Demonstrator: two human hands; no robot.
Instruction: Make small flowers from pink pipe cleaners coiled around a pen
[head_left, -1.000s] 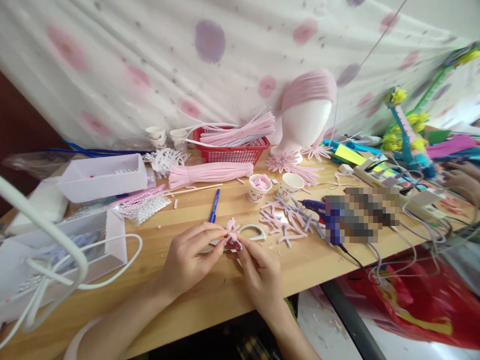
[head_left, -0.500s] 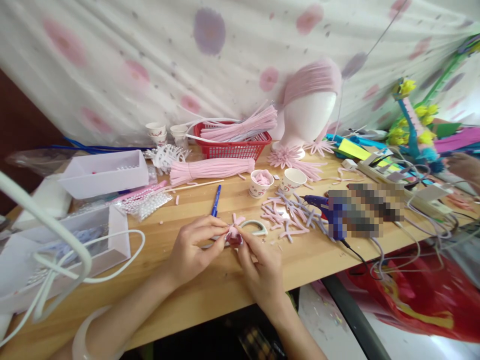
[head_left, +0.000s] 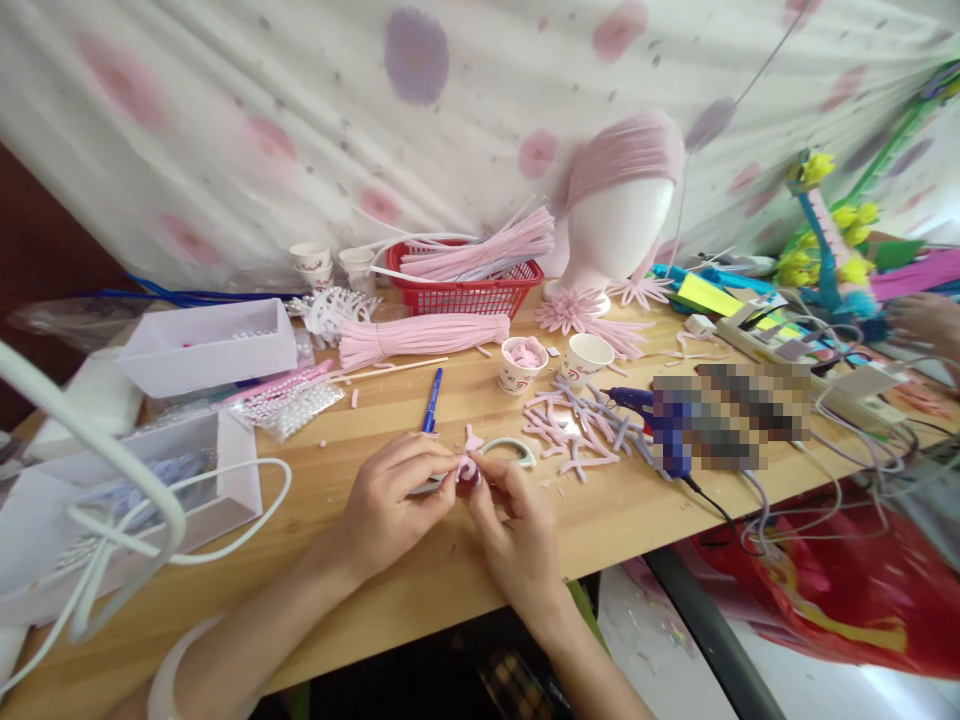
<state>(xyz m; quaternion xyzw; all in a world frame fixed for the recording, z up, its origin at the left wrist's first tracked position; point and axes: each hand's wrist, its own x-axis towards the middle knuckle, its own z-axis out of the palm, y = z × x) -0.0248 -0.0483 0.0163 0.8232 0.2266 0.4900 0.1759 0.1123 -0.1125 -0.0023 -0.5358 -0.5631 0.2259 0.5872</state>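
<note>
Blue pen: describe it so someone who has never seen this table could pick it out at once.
On the wooden table, start at the red basket and come forward past the pink bundle. The blue pen lies on bare wood just beyond the left hand. Slim, straight and blue, it stands out from the pink scraps nearby.

A small pink chenille flower piece [head_left: 469, 464], petals upward, sits pinched above the table.
</note>
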